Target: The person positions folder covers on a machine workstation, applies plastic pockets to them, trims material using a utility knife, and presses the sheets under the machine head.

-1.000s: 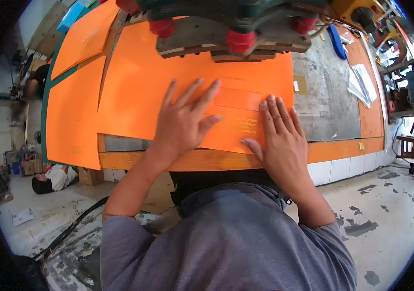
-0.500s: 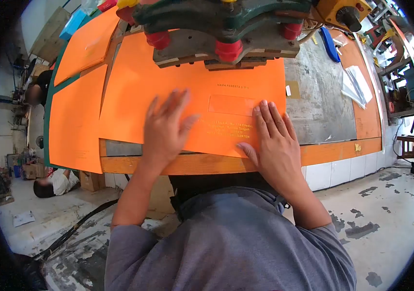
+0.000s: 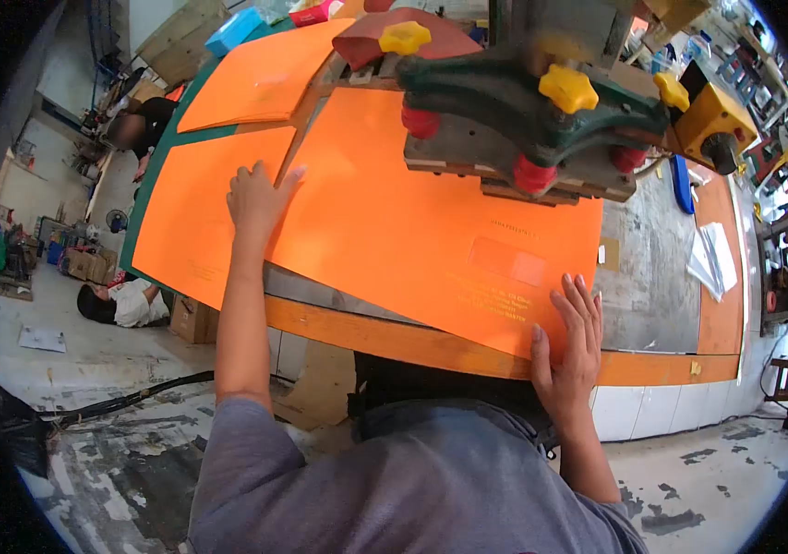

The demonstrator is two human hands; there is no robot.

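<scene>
A large orange sheet (image 3: 384,203) lies on the work table, under a press head. Near its lower right are a rectangular patch (image 3: 507,262) and small gold printed lines. My right hand (image 3: 571,346) rests at the sheet's lower right corner, fingers stretched along the edge and thumb apart. My left hand (image 3: 260,198) lies on the orange paper stack (image 3: 195,203) to the left, near that stack's right edge. Its fingers are bent a little, and the thumb reaches out toward the large sheet. Neither hand visibly grips anything.
The green press head (image 3: 477,83), with yellow knobs and red fittings, hangs over the sheet's upper right. Another orange stack (image 3: 264,78) lies at back left. Clear plastic pieces (image 3: 713,260) and a blue tool (image 3: 683,185) are on the right. A person (image 3: 126,300) is at far left.
My left hand has moved left from above the large sheet onto the left stack. My right hand has slid to the sheet's lower right corner. The camera view has shifted left.
</scene>
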